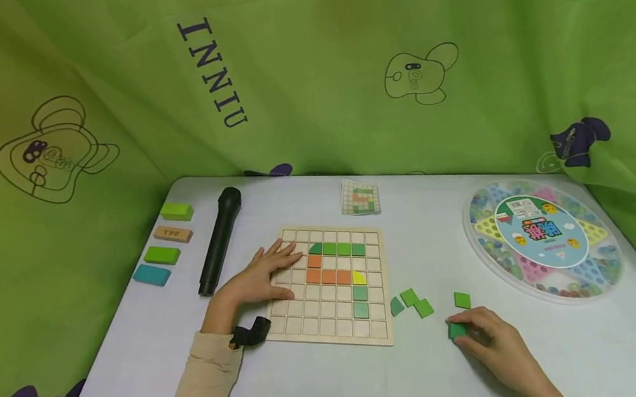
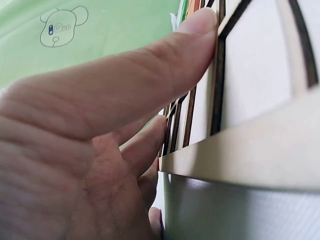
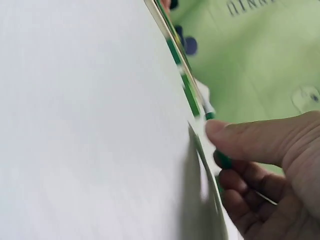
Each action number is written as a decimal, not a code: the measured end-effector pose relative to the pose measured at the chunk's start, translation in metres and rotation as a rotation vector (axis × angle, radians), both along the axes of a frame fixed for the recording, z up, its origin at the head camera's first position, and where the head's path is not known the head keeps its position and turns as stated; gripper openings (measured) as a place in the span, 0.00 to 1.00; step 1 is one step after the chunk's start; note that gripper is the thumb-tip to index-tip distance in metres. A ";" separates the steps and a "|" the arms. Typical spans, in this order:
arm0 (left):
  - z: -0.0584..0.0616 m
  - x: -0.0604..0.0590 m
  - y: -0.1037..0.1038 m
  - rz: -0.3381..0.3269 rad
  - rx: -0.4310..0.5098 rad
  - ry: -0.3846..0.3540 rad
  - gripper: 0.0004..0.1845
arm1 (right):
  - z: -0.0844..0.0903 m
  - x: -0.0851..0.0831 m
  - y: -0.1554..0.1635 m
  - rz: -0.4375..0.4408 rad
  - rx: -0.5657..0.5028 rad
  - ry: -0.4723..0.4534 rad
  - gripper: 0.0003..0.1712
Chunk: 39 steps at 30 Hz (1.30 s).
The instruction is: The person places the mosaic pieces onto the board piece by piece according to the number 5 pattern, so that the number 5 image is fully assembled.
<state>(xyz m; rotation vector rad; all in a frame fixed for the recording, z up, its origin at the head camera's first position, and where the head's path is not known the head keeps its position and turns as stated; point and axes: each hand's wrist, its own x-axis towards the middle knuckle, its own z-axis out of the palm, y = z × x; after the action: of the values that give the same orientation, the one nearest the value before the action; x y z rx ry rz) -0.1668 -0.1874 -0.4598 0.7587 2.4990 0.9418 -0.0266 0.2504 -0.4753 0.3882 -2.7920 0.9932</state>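
A wooden grid board (image 1: pixel 336 324) lies mid-table with green, orange and yellow tiles set in its upper cells. My left hand (image 1: pixel 264 274) rests flat on the board's left side, fingers straight; in the left wrist view a fingertip (image 2: pixel 200 25) presses the board's frame (image 2: pixel 240 160). My right hand (image 1: pixel 483 336) pinches a green tile (image 1: pixel 456 329) on the table to the right of the board. In the right wrist view the thumb (image 3: pixel 240 140) and curled fingers close on that green tile (image 3: pixel 222 159). Three loose green tiles (image 1: pixel 414 301) and one more (image 1: pixel 462 300) lie nearby.
A black microphone (image 1: pixel 220 240) lies left of the board, with several coloured blocks (image 1: pixel 162 255) beyond it. A pattern card (image 1: pixel 360 196) sits behind the board. A round marble game tray (image 1: pixel 543 237) fills the right side. Green cloth surrounds the table.
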 end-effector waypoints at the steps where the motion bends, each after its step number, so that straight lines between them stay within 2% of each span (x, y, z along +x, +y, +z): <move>1: 0.000 0.000 0.000 -0.002 0.000 0.000 0.45 | 0.001 -0.001 -0.004 0.009 -0.007 -0.001 0.21; 12: -0.001 -0.002 0.002 -0.008 -0.008 0.006 0.45 | 0.003 -0.014 -0.066 0.185 -0.113 -0.022 0.17; 21: -0.002 -0.002 0.002 -0.016 -0.016 0.010 0.45 | 0.000 -0.029 -0.111 0.263 -0.200 -0.085 0.15; 29: -0.002 -0.001 0.000 -0.013 -0.018 0.004 0.45 | -0.003 -0.030 -0.132 0.218 -0.193 -0.127 0.14; 39: -0.002 -0.001 0.001 -0.017 -0.018 0.018 0.45 | -0.003 -0.028 -0.139 0.149 -0.155 -0.155 0.16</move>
<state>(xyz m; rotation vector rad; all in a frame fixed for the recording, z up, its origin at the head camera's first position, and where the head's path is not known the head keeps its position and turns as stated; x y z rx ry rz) -0.1676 -0.1867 -0.4616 0.7843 2.5096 0.9090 -0.0548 0.1111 -0.4785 0.5252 -2.8278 1.3159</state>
